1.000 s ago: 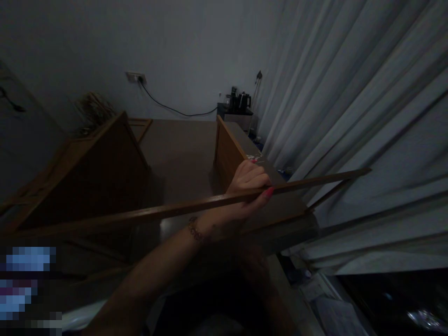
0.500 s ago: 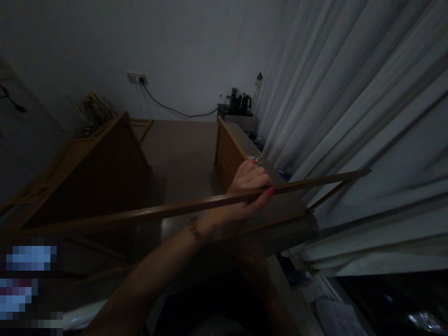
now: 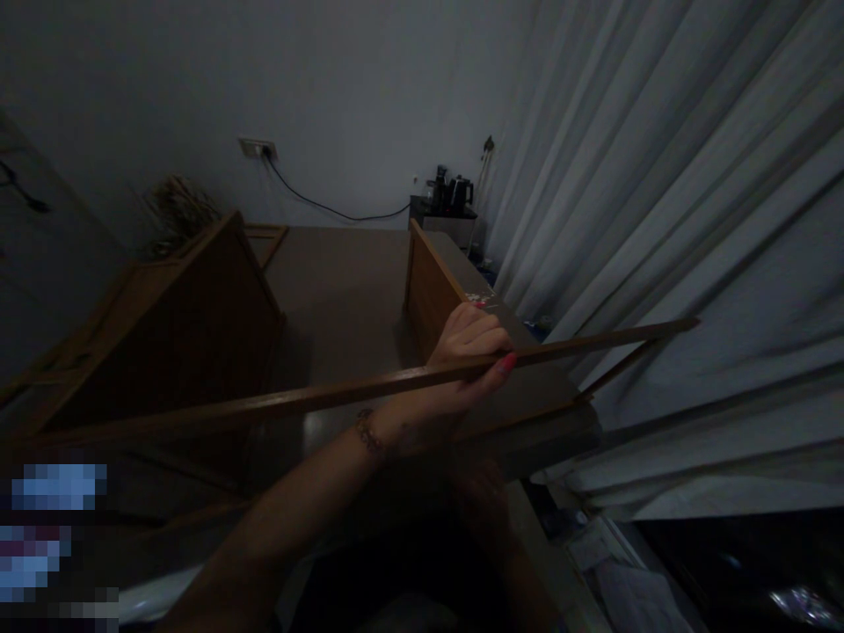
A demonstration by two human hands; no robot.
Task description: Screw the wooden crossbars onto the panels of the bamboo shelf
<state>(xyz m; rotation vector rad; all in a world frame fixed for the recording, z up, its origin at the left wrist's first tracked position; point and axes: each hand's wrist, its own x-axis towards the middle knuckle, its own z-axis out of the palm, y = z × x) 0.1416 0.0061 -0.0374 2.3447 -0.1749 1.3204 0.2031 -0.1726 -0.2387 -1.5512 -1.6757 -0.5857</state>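
My left hand [image 3: 469,343], with red nails and a bracelet on its wrist, is closed around a long thin wooden bar [image 3: 349,387]. Its thumb lies along the near side of the bar. The bar slants from the lower left up to the right and is part of a wooden frame or panel, whose lower edge [image 3: 520,420] shows under it. Below the bar, in deep shadow, is my right hand [image 3: 484,497]; its fingers are too dark to make out.
A brown wooden panel [image 3: 178,343] leans at the left, and another upright panel [image 3: 435,290] stands beyond my left hand. Behind are a kettle [image 3: 460,193] on a small cabinet and a cord [image 3: 336,211] along the wall. White curtains [image 3: 633,229] hang at the right.
My right hand has shifted slightly to the right in the shadow. My left hand and the wooden bar stay where they were.
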